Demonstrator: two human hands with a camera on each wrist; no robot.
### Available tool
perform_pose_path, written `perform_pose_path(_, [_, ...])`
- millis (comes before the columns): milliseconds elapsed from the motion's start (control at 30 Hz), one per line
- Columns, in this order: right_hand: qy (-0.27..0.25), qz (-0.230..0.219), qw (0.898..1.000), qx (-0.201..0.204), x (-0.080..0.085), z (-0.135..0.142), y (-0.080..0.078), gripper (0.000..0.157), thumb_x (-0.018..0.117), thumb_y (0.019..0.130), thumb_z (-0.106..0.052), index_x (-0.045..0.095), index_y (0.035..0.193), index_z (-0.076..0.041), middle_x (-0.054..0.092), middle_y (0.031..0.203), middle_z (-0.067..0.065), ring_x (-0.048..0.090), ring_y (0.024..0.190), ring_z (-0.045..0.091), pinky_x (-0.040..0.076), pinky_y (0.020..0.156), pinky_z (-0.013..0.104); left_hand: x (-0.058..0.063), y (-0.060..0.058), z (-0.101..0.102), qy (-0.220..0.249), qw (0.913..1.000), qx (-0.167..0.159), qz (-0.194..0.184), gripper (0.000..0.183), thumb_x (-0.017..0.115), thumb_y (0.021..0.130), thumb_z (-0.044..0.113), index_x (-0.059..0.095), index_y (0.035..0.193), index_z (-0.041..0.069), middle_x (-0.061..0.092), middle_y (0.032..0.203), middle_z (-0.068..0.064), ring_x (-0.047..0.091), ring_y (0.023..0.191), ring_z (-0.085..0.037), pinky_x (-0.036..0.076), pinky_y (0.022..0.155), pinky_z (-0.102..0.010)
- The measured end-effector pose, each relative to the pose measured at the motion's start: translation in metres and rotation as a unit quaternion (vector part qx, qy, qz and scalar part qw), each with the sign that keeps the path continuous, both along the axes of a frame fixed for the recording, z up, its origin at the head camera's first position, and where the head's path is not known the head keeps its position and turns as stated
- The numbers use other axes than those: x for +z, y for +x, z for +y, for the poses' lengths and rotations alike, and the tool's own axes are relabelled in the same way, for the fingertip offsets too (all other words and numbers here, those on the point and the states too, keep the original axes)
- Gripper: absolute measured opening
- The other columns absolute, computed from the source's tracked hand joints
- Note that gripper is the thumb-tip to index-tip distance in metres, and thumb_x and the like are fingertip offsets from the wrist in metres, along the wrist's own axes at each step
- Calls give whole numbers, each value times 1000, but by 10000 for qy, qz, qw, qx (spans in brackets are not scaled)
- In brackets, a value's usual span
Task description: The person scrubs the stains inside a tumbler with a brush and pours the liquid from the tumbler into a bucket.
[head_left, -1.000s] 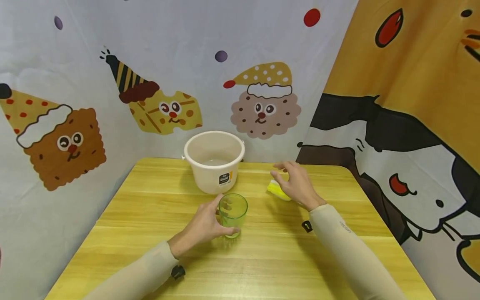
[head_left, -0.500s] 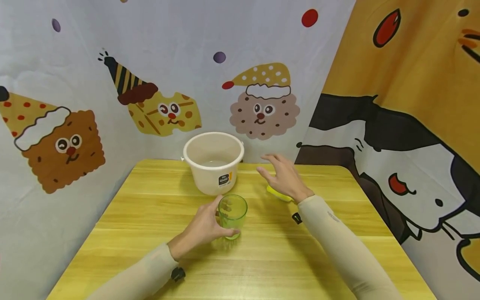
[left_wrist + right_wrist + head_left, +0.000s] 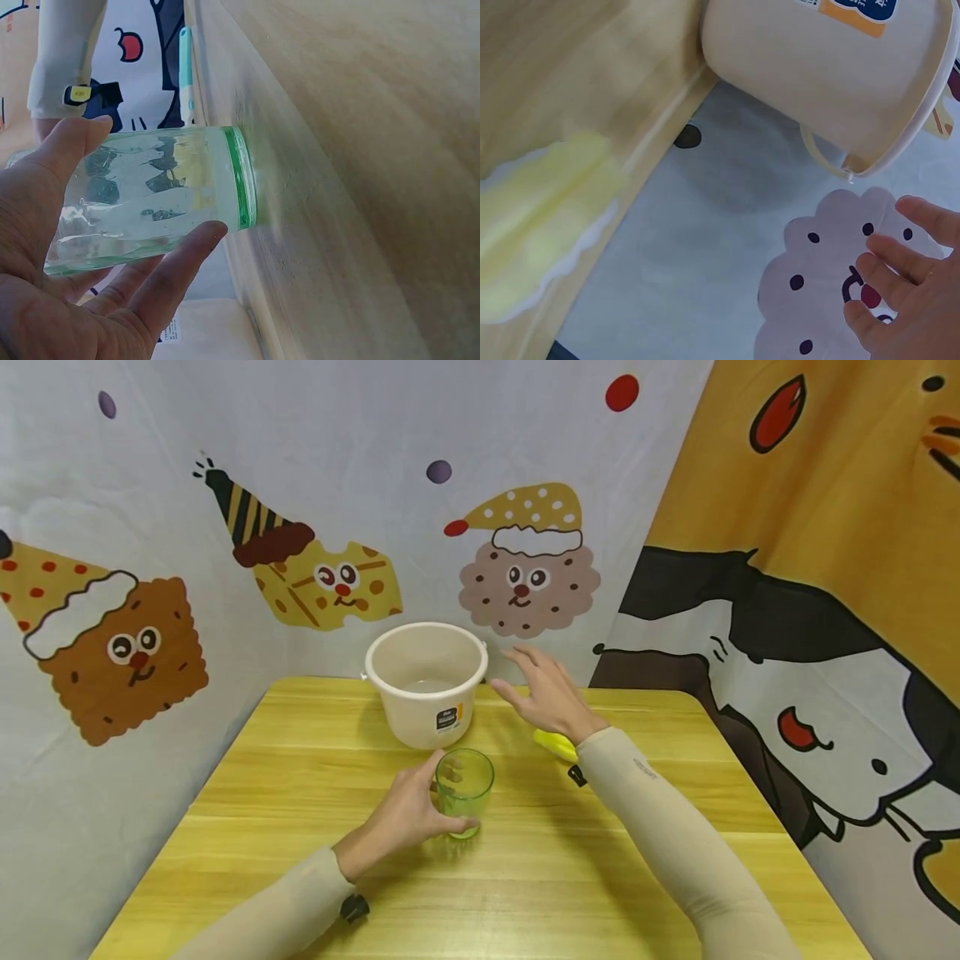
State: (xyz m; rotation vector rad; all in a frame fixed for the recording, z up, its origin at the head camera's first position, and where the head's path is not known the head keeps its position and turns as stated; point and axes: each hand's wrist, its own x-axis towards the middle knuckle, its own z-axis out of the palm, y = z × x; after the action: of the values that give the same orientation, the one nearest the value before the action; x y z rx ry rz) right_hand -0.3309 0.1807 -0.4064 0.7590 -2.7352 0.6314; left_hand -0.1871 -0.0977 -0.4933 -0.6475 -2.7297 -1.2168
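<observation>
In the head view my left hand curls round a clear green glass, thumb low on the near side. The glass stands upright, its base close on the wooden table; the left wrist view shows its green base ring and my fingers along its wall. My right hand hovers beside the white bucket, fingers spread, holding nothing. Beneath the right wrist lies a yellow sponge, partly hidden by the arm; in the right wrist view the sponge has white edges.
The bucket stands at the table's back edge, its wire-like handle hanging at the side. A slim teal-and-white stick lies on the table beyond the glass. A cartoon-printed cloth hangs behind and beside the table.
My right hand has moved left and away from me, from over the sponge to beside the bucket's rim. The left hand and the glass have stayed in place.
</observation>
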Motion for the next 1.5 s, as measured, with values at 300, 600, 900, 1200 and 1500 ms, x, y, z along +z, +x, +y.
perform_pose_path(300, [103, -66, 9999, 90, 8, -13, -9, 82, 52, 116, -72, 44, 180, -23, 34, 192, 12, 34, 178, 40, 23, 145, 73, -1, 1, 0, 7, 10000, 9, 22, 91, 112, 77, 43, 64, 150, 20, 85, 126, -4, 82, 111, -19, 67, 91, -33])
perform_pose_path(600, [372, 64, 9992, 153, 14, -26, -18, 83, 51, 116, -70, 42, 181, -20, 28, 195, 10, 24, 181, 44, 12, 148, 70, 0, 0, 0, -3, 10000, 28, -9, 90, 112, 76, 43, 64, 148, 17, 85, 125, -6, 81, 110, -19, 67, 90, -31])
perform_pose_path(900, [763, -13, 9971, 79, 17, -41, -27, 87, 44, 117, -73, 36, 184, -19, 25, 195, 15, 18, 184, 42, 1, 149, 69, -2, 0, -1, 90, 9999, -58, 111, 90, 111, 78, 40, 64, 151, 18, 85, 128, -6, 84, 113, -24, 68, 91, -32])
perform_pose_path(1200, [1074, -164, 9941, -38, 16, -53, -33, 91, 34, 116, -80, 31, 186, -21, 21, 197, 14, 19, 183, 41, 9, 148, 71, -2, 1, -2, 73, 10000, -7, -10, 92, 112, 77, 38, 63, 153, 21, 85, 128, -1, 84, 114, -22, 68, 94, -31])
perform_pose_path(1500, [1179, -255, 9927, 15, 18, -64, -40, 95, 34, 115, -81, 30, 186, -18, 20, 197, 15, 18, 183, 44, 6, 148, 74, -2, 0, -1, 34, 10000, -26, 47, 90, 111, 78, 40, 63, 152, 21, 86, 127, -2, 84, 112, -20, 67, 91, -29])
